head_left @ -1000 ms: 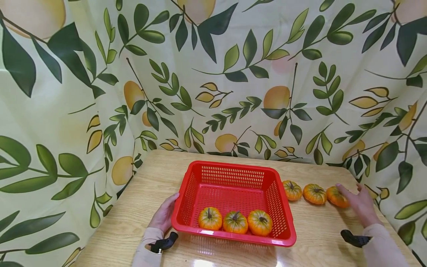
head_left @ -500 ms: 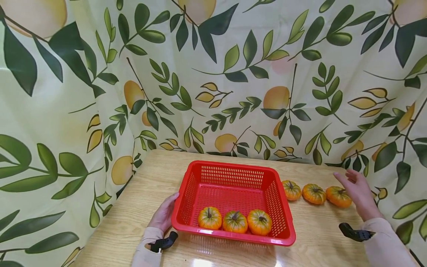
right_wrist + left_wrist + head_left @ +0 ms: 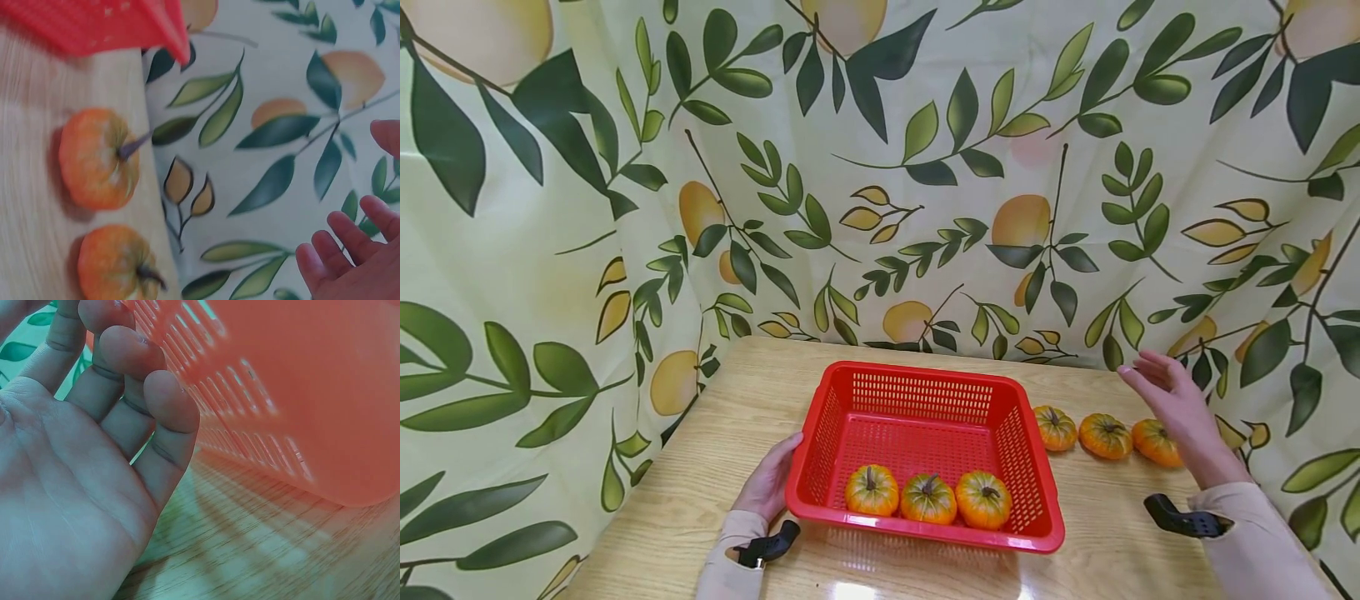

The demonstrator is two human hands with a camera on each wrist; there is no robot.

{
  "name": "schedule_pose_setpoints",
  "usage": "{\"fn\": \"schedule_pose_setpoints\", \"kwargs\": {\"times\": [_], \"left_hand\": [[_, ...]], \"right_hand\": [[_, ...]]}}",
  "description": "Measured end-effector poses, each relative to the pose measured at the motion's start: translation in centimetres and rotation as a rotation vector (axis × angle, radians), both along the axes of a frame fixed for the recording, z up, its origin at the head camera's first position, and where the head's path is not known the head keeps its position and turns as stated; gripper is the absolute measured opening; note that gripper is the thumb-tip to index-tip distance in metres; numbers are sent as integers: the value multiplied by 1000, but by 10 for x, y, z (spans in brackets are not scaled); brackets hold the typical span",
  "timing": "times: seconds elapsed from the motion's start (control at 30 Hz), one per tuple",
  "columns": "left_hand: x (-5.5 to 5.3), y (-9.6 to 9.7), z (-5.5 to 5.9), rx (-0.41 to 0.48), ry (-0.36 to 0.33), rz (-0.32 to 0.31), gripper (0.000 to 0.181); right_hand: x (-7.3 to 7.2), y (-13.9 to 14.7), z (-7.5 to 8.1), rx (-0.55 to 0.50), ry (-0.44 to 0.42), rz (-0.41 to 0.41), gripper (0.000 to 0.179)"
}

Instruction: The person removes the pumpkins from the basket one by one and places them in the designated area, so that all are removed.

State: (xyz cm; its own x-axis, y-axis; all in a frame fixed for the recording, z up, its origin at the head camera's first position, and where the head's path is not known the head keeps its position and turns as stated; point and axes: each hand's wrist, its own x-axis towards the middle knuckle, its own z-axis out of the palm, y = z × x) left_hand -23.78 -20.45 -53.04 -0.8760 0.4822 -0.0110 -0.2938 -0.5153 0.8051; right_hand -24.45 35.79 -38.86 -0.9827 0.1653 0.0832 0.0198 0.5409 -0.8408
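Observation:
A red plastic basket [image 3: 925, 398] with slotted walls stands on the table, three small orange pumpkins [image 3: 928, 499] lined up along its near side. At its left side rests my left hand [image 3: 769, 483]; the left wrist view shows the loosely bent fingers [image 3: 172, 403] against or very near the outer wall. To the right of the basket, three more pumpkins [image 3: 1105, 437] lie in a row. My right hand [image 3: 1176, 408] is raised above the rightmost one, partly covering it, holding nothing. Two pumpkins [image 3: 103, 159] appear in the right wrist view, apart from that hand's spread fingers [image 3: 331, 253].
The light wooden table [image 3: 700, 500] runs back to a cloth [image 3: 880, 208] printed with leaves and fruit, which hangs behind and on both sides. Black camera mounts [image 3: 1183, 518] sit at both wrists.
From beside the rightmost pumpkin, my right hand has lifted and moved left and away from me. My left hand, the basket and the pumpkins have stayed in place.

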Motion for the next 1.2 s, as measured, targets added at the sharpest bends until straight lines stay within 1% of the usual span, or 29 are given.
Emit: {"fn": "schedule_pose_setpoints", "kwargs": {"times": [0.17, 0.33, 0.43, 0.53, 0.63, 0.9, 1.1, 1.2], "left_hand": [[0, -1, -1, 14, 9, -11, 31], [-1, -1, -2, 21, 12, -14, 31], [-2, -1, -3, 18, 13, -9, 31], [-2, -1, -3, 13, 11, -7, 31], [-3, 0, -2, 15, 9, -6, 30], [-3, 0, 0, 8, 1, 8, 29], [-2, 0, -1, 5, 3, 5, 30], [-2, 0, -1, 7, 6, 0, 31]], "right_hand": [[2, -19, 10, 36, 34, 45, 77], [6, -36, 18, 79, 43, 113, 75], [8, -42, 20, 104, 73, 146, 72], [8, -48, 20, 106, 117, 179, 68], [9, -53, 20, 104, 144, 210, 66], [11, -68, 24, 147, 101, 278, 62], [12, -77, 21, 185, 66, 377, 59], [12, -81, 19, 207, 65, 420, 56]]}}
